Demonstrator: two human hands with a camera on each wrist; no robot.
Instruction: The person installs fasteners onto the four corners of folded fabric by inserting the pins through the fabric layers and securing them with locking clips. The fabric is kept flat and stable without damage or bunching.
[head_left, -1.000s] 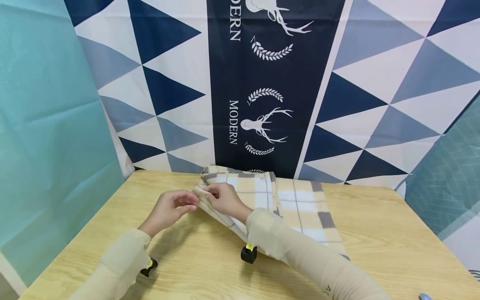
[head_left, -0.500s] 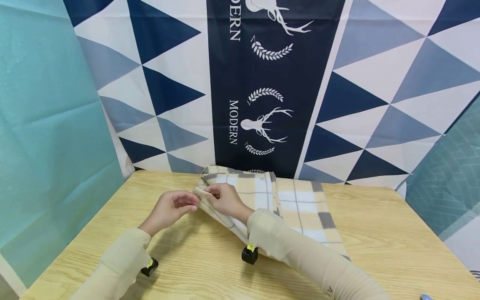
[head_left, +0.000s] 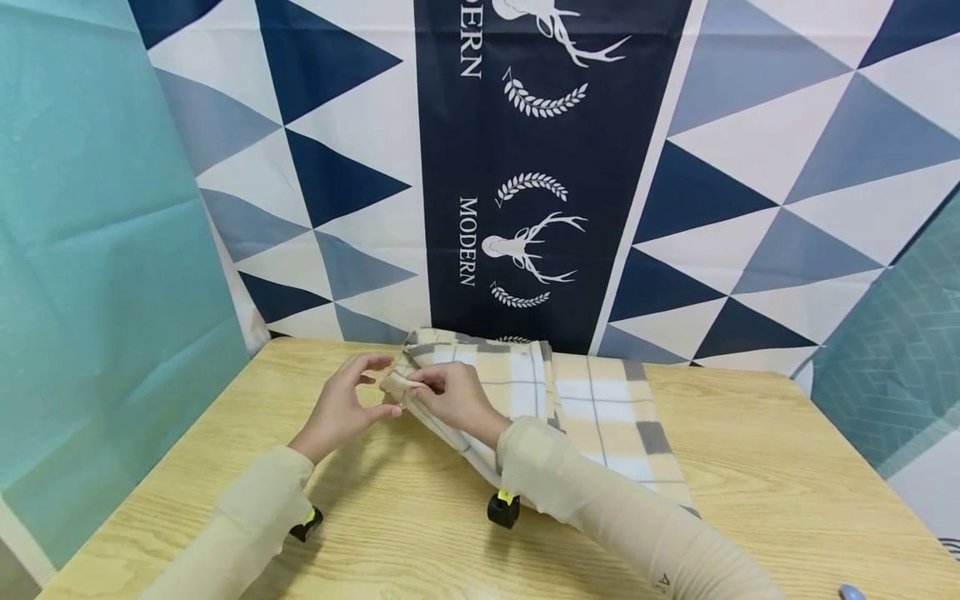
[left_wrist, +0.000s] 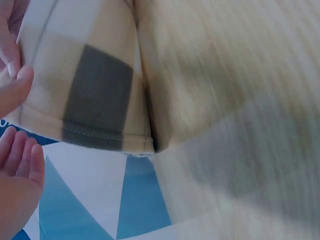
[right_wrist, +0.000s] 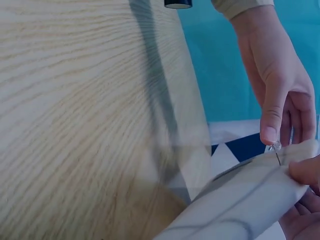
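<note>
A beige, white and grey plaid blanket [head_left: 517, 379] lies folded at the back of the table, its left corner raised. My right hand [head_left: 453, 400] pinches that raised corner between thumb and fingers. Beside it my left hand [head_left: 339, 410] has its thumb and fingers spread apart around the corner. In the right wrist view, a thin pin with a clear head [right_wrist: 275, 147] stands at the blanket's edge, right under the left thumb; whether its point is in the cloth I cannot tell. The left wrist view shows a grey square [left_wrist: 100, 95] near the blanket's hem.
The wooden table [head_left: 750, 467] ends at a patterned navy and white curtain [head_left: 517, 167] behind. A teal cloth [head_left: 97, 250] hangs at the left. Part of a small blue object [head_left: 851, 592] shows at the front right. Black cameras [head_left: 503, 509] hang under both wrists.
The left thumb and fingers, earlier close together at the blanket's corner, have spread apart, and that hand has shifted slightly right. My right hand keeps its pinch on the corner.
</note>
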